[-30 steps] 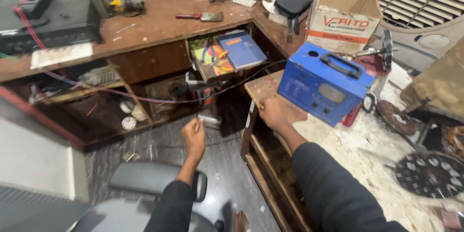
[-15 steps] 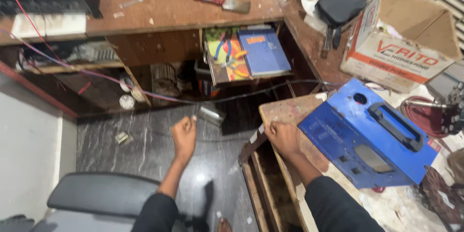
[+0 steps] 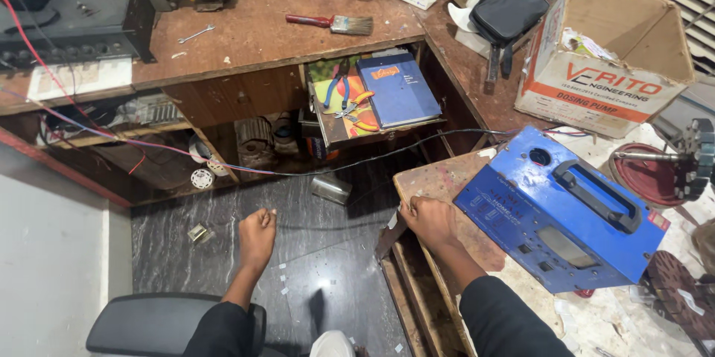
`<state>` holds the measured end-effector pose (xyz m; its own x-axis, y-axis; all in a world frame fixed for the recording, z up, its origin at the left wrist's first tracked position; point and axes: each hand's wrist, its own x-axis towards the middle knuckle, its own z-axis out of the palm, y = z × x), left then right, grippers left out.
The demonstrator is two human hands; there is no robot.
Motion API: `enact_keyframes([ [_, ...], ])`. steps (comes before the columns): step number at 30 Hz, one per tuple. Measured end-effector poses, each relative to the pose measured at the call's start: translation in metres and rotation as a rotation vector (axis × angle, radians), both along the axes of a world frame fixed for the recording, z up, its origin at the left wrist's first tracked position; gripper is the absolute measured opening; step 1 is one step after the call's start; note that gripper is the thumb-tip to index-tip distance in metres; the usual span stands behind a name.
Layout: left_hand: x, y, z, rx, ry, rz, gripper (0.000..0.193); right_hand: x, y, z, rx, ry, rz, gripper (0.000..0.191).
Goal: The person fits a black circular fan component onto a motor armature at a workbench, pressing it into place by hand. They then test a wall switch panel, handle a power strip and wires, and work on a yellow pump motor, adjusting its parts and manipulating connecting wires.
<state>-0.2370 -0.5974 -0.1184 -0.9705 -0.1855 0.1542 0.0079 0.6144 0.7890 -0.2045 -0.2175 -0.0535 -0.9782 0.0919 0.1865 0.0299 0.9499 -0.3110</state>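
Note:
My left hand point(image 3: 257, 236) hangs over the dark stone floor with its fingers curled into a fist, and nothing shows clearly in it. A small metal can point(image 3: 331, 188) lies on the floor just beyond it to the right. My right hand point(image 3: 430, 223) rests on the near corner of the stained workbench point(image 3: 439, 174), its fingers curled over the edge. A blue metal box with a black handle point(image 3: 558, 212) sits tilted on that bench, right beside my right hand. A thin black cable point(image 3: 372, 157) runs from under the desk towards the box.
An open cardboard box point(image 3: 611, 67) stands behind the blue box. The wooden desk point(image 3: 253, 37) holds a paintbrush point(image 3: 331, 23), a black pouch point(image 3: 506, 13) and a black device point(image 3: 67, 14). A drawer holds a blue book point(image 3: 398, 89) and pliers point(image 3: 344, 98). A black chair point(image 3: 160, 323) is below.
The view has tilted down and drawn closer. My left hand has drawn back a little from the metal can, towards me. My right hand stays on the bench corner.

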Motion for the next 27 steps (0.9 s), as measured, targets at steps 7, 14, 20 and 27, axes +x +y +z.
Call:
enact_keyframes([
  [7, -0.007, 0.005, -0.009, -0.036, -0.060, -0.039, 0.047, 0.007, -0.005, 0.004, -0.044, -0.009, -0.033, 0.041],
  [14, -0.038, 0.027, -0.020, -0.088, -0.059, -0.303, 0.039, 0.004, 0.002, 0.000, 0.068, -0.079, -0.075, 0.046],
  [20, -0.083, 0.056, 0.009, -0.066, 0.059, -0.593, 0.032, -0.004, 0.016, 0.010, 0.268, 0.079, 0.152, 0.079],
  [27, -0.135, 0.062, 0.039, -0.281, 0.062, -0.898, 0.049, -0.023, 0.008, 0.032, 0.273, -0.009, 0.025, 0.087],
])
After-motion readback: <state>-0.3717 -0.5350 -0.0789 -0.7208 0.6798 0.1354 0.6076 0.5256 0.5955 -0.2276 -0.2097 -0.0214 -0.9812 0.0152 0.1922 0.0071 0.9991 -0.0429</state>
